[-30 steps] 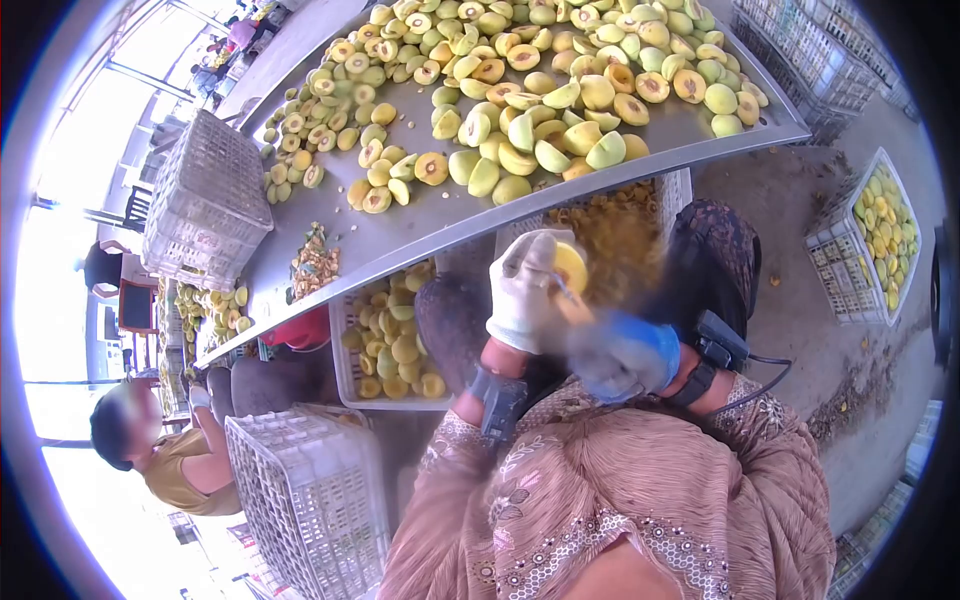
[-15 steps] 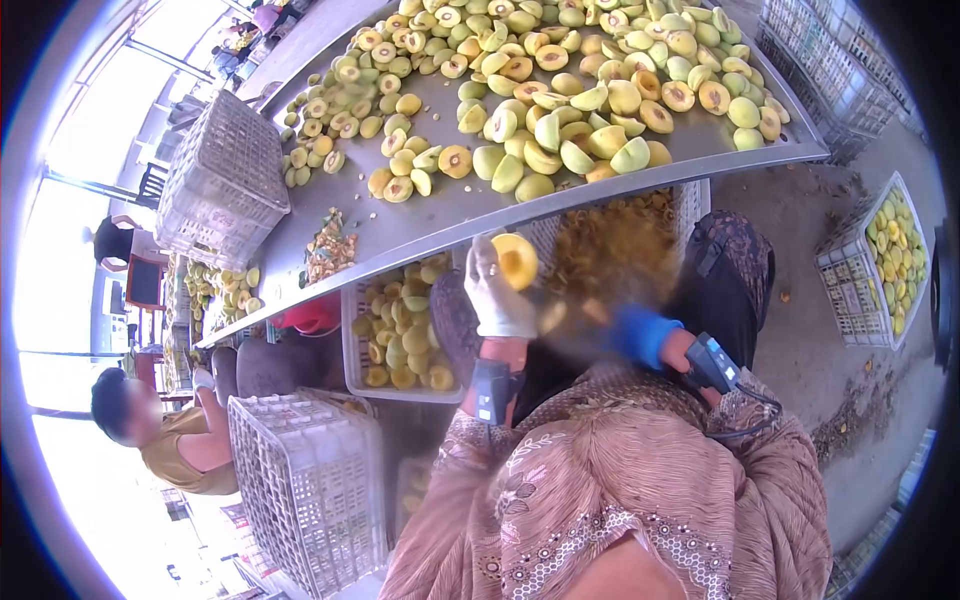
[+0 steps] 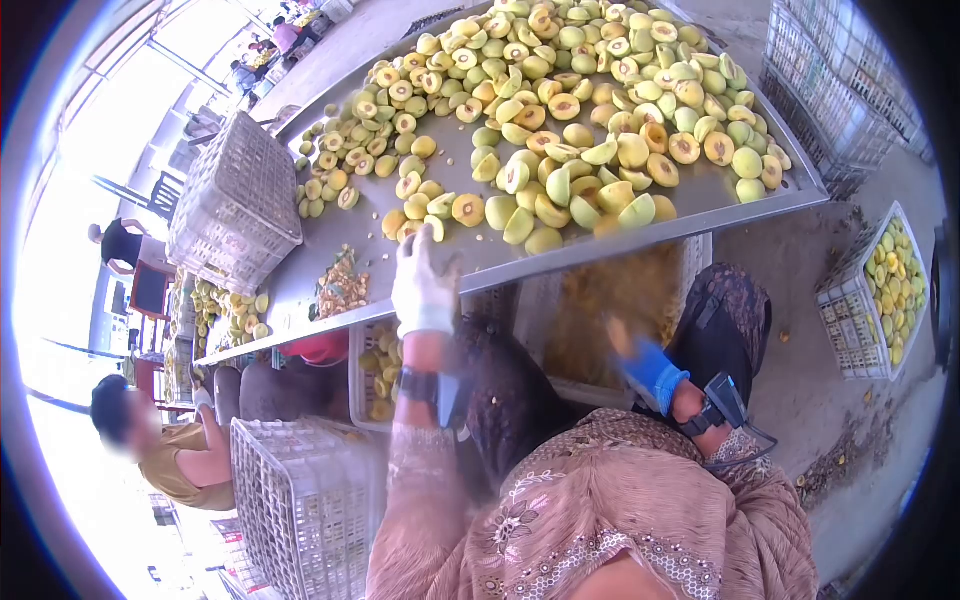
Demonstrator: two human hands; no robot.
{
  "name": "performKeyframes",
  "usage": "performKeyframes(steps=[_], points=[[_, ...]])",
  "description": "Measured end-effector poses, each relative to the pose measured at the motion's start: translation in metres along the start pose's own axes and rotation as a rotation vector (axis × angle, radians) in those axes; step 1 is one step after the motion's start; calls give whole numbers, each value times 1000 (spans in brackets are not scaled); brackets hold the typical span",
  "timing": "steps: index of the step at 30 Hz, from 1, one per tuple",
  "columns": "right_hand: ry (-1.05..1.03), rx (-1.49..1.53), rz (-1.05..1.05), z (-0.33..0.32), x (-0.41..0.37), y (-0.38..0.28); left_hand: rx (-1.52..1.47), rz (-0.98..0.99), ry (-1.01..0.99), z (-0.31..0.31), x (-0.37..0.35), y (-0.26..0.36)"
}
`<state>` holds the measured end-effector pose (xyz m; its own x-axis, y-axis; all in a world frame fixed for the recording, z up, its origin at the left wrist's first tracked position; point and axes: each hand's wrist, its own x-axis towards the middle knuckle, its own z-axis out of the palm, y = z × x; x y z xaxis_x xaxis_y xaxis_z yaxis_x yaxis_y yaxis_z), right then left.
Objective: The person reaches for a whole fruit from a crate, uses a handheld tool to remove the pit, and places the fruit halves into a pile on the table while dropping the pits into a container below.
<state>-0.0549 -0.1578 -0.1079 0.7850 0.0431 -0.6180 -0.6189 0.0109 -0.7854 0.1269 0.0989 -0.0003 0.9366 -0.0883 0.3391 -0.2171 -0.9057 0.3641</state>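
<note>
My left hand [image 3: 422, 285], in a white glove, reaches over the near edge of the metal table [image 3: 480, 262]. Its fingers are stretched out, with the tips at a halved fruit [image 3: 409, 230] in a small group of halves. No fruit shows in its palm. My right hand [image 3: 652, 374], in a blue glove, is low between my knees, beside a crate of orange-brown pieces [image 3: 600, 310]. Its fingers are closed round something orange-brown and blurred that I cannot make out. A large pile of green-yellow fruit halves [image 3: 630, 150] covers much of the table.
Under the table edge stands a crate of fruit halves [image 3: 375, 385]. An upturned crate [image 3: 235, 200] rests on the table beside a heap of scraps [image 3: 341, 285]. Another crate [image 3: 305, 505] is at lower left, near a seated person [image 3: 185, 460]. A fruit-filled crate [image 3: 865, 300] stands at right.
My left hand has moved up and left onto the table and no longer holds the orange fruit half. My right hand has shifted slightly lower. The camera view has tilted slightly.
</note>
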Motion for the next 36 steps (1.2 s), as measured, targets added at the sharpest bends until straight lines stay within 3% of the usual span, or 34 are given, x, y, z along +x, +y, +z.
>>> performKeyframes(steps=[4,5,7,10,11,13,17,22,26,32,36], points=[[6,125,-37,-4,-7,0,-50,100,-296,55,35,40],[15,113,-52,-5,-9,-2,-47,70,-487,71,43,43],[33,97,-73,-5,-11,-2,18,130,-371,86,46,53],[57,112,-69,-4,-11,-7,-454,-127,-457,66,42,57],[58,127,-50,-6,-15,-12,-947,-194,-459,78,39,34],[37,182,-44,-3,-20,-19,-1566,-228,-365,59,21,32],[-21,151,-154,6,-23,-35,-2109,-384,-391,25,-14,48],[-98,39,-220,20,-39,-61,-2086,-576,-263,40,-37,48],[-144,75,-210,28,-48,-71,-2031,-468,-330,41,-50,50],[102,-460,-693,37,-42,-67,-2159,-512,-528,32,-64,51],[34,-635,-639,37,-51,-82,-1906,-477,-538,29,-74,51]])
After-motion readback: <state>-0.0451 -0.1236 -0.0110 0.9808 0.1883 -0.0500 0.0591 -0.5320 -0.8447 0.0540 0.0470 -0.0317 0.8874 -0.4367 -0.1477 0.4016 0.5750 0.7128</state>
